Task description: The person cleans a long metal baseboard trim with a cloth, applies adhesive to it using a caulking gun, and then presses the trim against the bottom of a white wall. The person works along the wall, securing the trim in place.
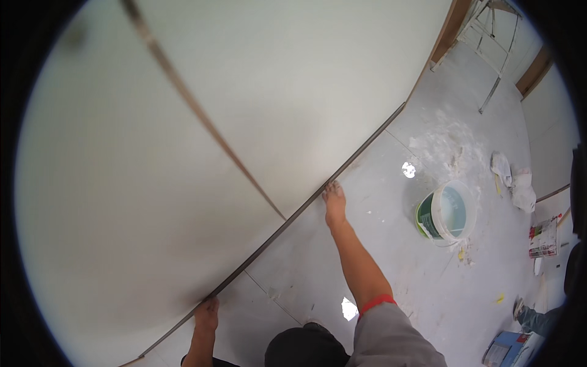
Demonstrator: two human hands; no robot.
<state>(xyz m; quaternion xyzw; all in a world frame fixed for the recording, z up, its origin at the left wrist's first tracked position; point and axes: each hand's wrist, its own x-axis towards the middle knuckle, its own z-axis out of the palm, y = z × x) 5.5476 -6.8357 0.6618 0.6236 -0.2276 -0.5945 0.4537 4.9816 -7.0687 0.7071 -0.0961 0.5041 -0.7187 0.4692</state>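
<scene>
A long, thin dark skirting strip runs diagonally along the foot of the white wall, where wall and floor meet. My left hand grips it near its lower left end, with the fingertips partly hidden in shadow. Farther up the strip, to the right, my right hand has its fingers bent onto the edge, holding it against the wall. My right arm reaches out from a grey sleeve with a red cuff. A brown vertical line on the wall ends just above the strip, between my hands.
A white bucket of cloudy liquid stands right of my arm, near white powder smears. Beyond are crumpled white bags, a printed container, a blue box and a metal ladder. Another person's leg shows at far right.
</scene>
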